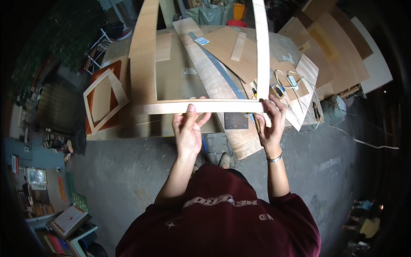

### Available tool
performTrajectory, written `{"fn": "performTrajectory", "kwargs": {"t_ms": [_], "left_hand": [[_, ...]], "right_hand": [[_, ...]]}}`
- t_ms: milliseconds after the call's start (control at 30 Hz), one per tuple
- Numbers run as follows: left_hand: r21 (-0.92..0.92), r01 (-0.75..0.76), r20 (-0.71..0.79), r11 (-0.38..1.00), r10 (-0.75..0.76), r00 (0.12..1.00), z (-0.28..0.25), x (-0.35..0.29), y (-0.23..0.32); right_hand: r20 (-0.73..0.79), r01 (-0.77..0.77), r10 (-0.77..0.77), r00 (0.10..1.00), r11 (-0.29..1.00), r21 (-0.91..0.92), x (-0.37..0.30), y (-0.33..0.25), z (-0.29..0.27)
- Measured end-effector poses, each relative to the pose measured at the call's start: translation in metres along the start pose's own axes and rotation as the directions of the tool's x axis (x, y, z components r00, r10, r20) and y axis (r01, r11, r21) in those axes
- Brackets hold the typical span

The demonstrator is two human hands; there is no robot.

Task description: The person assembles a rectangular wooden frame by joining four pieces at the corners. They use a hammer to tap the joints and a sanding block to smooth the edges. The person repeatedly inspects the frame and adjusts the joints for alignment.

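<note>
The left hand (188,132) clamps the large frame (231,106) at its near bar, thumb on the face, fingers partly spread; the right hand (272,126) is closed on its near right corner. The frame is held over the table. One small frame (117,87), one dark block (236,121) and one red tub (237,23) show. Boards (207,77) cover much of the table (171,85); grey floor (128,171) surrounds it, panels (342,55) standing right.

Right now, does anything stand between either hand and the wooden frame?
Nothing visible does. The left hand touches the wooden frame on its near side; the right hand touches its near right corner. The long board on the worktable lies below, not in between.
</note>
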State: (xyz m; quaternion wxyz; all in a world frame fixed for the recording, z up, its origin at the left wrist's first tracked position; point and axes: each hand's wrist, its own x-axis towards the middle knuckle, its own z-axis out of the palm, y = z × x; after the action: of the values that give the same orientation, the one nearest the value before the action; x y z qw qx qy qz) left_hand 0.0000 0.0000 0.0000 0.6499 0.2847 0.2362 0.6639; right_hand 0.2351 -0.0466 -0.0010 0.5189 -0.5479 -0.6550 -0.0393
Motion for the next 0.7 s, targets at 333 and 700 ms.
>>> {"fn": "performTrajectory", "kwargs": {"t_ms": [333,700], "left_hand": [[-0.004,-0.026,0.018,1.0,0.026,1.0,-0.006,-0.003,0.005],[0.079,-0.052,-0.011,0.996,0.053,0.999,0.006,-0.01,0.004]], "right_hand": [[0.067,-0.042,0.031,0.997,0.985,0.168,0.013,-0.005,-0.019],[0.106,0.036,-0.051,0.993,0.99,0.137,0.012,0.014,-0.019]]}}
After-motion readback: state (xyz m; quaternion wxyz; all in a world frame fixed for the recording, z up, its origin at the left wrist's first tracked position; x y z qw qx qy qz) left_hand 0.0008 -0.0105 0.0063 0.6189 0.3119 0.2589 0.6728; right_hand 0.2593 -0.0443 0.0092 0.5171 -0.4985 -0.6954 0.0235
